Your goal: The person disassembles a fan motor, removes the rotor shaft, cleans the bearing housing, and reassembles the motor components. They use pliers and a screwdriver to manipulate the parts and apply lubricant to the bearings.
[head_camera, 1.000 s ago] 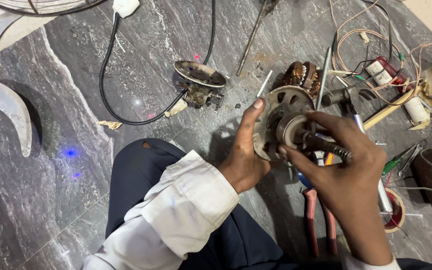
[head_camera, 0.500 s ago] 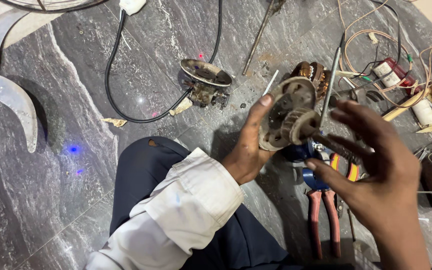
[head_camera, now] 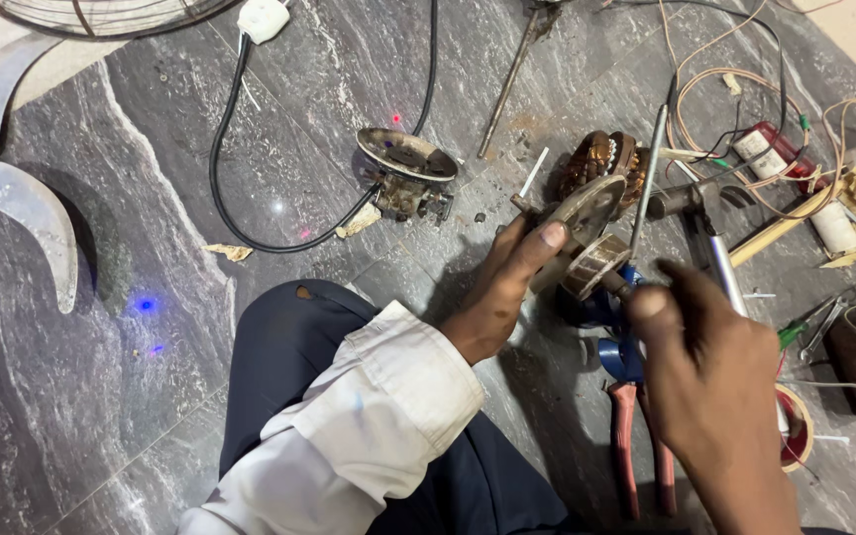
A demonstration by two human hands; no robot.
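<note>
Dark grey marble floor [head_camera: 151,416], cluttered with fan repair parts. Left hand [head_camera: 502,292] grips the round metal motor end cover [head_camera: 582,213], thumb pressed on its face, fingers curled behind the rim. Right hand [head_camera: 705,367] pinches the rotor shaft [head_camera: 618,285] just below the ribbed rotor [head_camera: 593,266], which sits against the cover, held up above the floor over the lap. Looks heavy, rigid, likely greasy; best gripped by cover rim and shaft, not the ribbed core. Copper-wound stator [head_camera: 601,159] lies just behind. Red-handled pliers [head_camera: 636,436] under right hand, second motor cover [head_camera: 408,159] with black cable [head_camera: 225,178] further left, fan blade [head_camera: 22,198] at far left.
</note>
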